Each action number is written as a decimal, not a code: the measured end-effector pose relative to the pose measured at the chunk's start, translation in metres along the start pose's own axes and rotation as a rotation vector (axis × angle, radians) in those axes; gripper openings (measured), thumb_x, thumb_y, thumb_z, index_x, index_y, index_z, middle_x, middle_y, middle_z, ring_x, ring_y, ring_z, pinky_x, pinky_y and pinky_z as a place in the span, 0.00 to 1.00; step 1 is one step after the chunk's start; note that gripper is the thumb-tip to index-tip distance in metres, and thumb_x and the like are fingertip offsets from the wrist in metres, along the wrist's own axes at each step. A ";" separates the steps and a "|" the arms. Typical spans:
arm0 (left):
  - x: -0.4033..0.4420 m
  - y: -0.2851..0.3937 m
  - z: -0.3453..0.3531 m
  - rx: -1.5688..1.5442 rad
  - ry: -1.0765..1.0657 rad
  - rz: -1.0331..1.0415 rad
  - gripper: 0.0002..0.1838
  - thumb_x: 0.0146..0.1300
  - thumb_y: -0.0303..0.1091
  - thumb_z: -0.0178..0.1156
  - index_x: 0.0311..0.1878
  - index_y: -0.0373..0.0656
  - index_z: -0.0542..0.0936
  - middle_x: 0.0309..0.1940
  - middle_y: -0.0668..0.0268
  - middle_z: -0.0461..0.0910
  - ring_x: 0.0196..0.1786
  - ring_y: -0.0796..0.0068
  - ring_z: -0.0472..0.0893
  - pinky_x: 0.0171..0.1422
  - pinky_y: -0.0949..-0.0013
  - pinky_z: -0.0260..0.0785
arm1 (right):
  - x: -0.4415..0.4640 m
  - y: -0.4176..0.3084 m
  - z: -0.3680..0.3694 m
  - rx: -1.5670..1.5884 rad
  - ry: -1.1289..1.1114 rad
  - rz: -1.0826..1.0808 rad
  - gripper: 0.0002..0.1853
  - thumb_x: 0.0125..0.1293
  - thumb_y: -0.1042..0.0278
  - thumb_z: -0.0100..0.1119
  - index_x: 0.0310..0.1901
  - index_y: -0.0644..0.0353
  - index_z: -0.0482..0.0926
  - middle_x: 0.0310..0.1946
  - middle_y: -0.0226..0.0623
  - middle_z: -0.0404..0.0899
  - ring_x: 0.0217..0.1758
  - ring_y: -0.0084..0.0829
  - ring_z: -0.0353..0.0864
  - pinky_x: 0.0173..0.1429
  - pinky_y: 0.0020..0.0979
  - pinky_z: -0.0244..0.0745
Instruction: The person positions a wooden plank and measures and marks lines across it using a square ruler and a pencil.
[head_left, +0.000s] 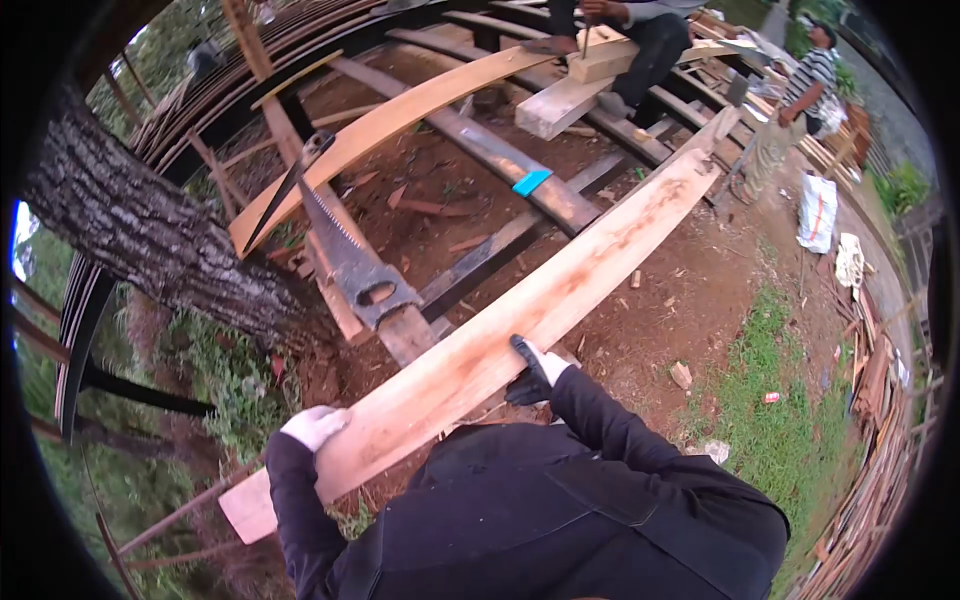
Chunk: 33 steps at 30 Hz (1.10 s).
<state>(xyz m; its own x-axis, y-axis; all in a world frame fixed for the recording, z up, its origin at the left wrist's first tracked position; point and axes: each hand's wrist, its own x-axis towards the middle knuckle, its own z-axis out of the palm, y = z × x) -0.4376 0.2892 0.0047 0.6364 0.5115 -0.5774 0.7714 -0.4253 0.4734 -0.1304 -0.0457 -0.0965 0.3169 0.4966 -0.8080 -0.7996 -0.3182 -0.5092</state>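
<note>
A long pale wooden plank (450,372) with brown stains runs diagonally in front of me, from lower left to upper right. My left hand (318,427), in a whitish glove, is closed on the plank near its left end. Around the middle, my right hand (535,372) grips the near edge in a black and white glove; some fingers are hidden beneath the wood. Just beyond the plank, a handsaw (352,268) lies on a timber beam, its handle toward me. A dark, narrow tool (275,207) rests farther left, its kind unclear.
A tree trunk (150,225) stands at left. Another long board (420,100) lies across the beam frame (490,155), which bears a turquoise piece (532,182). One person (655,60) sits on the timbers; another (805,90) stands at right. Scrap wood (860,430) lines the grass.
</note>
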 end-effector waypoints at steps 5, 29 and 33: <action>-0.013 0.005 -0.004 -0.109 0.028 0.047 0.30 0.66 0.56 0.64 0.56 0.36 0.86 0.48 0.54 0.88 0.53 0.64 0.85 0.62 0.64 0.73 | -0.013 -0.010 0.002 -0.386 0.122 -0.086 0.52 0.60 0.17 0.57 0.44 0.77 0.82 0.35 0.59 0.87 0.36 0.47 0.90 0.49 0.47 0.86; 0.012 -0.027 -0.032 -0.133 0.077 0.033 0.28 0.72 0.52 0.60 0.55 0.31 0.84 0.46 0.57 0.87 0.49 0.69 0.82 0.59 0.65 0.72 | -0.013 -0.030 0.040 -0.385 0.010 -0.079 0.65 0.55 0.12 0.55 0.56 0.87 0.71 0.37 0.66 0.85 0.33 0.52 0.90 0.39 0.48 0.89; 0.007 -0.029 -0.031 -0.157 0.050 -0.030 0.28 0.71 0.52 0.61 0.55 0.31 0.84 0.46 0.58 0.87 0.49 0.70 0.82 0.58 0.65 0.72 | -0.014 -0.028 0.041 -0.400 0.047 -0.049 0.64 0.56 0.12 0.55 0.57 0.87 0.71 0.38 0.66 0.85 0.33 0.52 0.90 0.38 0.47 0.89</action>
<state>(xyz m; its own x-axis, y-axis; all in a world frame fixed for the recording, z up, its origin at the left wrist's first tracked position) -0.4553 0.3281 0.0076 0.6097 0.5603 -0.5607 0.7783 -0.2893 0.5573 -0.1329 -0.0105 -0.0588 0.3802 0.4841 -0.7881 -0.5243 -0.5892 -0.6148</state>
